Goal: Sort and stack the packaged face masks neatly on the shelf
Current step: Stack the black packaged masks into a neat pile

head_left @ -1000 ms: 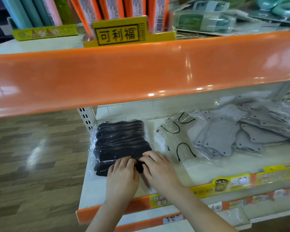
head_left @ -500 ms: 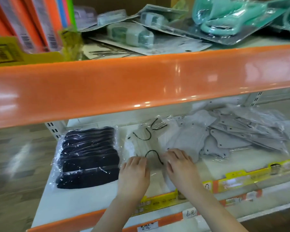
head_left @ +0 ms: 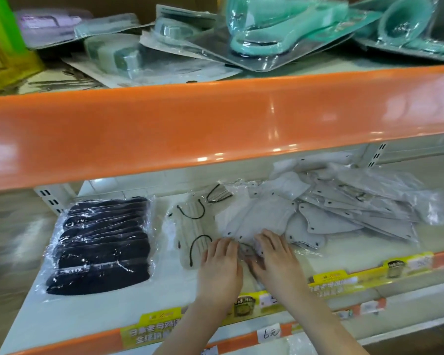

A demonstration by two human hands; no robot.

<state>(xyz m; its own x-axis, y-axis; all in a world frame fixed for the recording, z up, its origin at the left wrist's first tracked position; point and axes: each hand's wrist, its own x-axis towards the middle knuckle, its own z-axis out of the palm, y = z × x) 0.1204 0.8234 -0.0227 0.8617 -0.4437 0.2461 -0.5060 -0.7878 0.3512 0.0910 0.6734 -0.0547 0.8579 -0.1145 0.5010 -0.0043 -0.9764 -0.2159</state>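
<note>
A stacked pack of black masks (head_left: 101, 245) lies at the left of the white shelf (head_left: 92, 311). Beside it is a clear pack of pale masks with black ear loops (head_left: 190, 226). A loose heap of grey packaged masks (head_left: 331, 211) spreads to the right. My left hand (head_left: 219, 267) rests palm down on the near right corner of the ear-loop pack. My right hand (head_left: 274, 257) lies on the near edge of a grey mask pack (head_left: 260, 220), fingers bent onto the plastic. Whether either hand pinches the wrap is hidden.
An orange shelf lip (head_left: 215, 124) overhangs close above the masks. On the upper shelf lie teal blister-packed goods (head_left: 279, 29) and a yellow box (head_left: 3, 65). Yellow price labels (head_left: 241, 306) line the front edge. A white upright (head_left: 54, 198) stands at the back left.
Both hands left the black mask pack and moved right, first onto the ear-loop pack, now reaching the edge of the grey packs. The view swung right and up.
</note>
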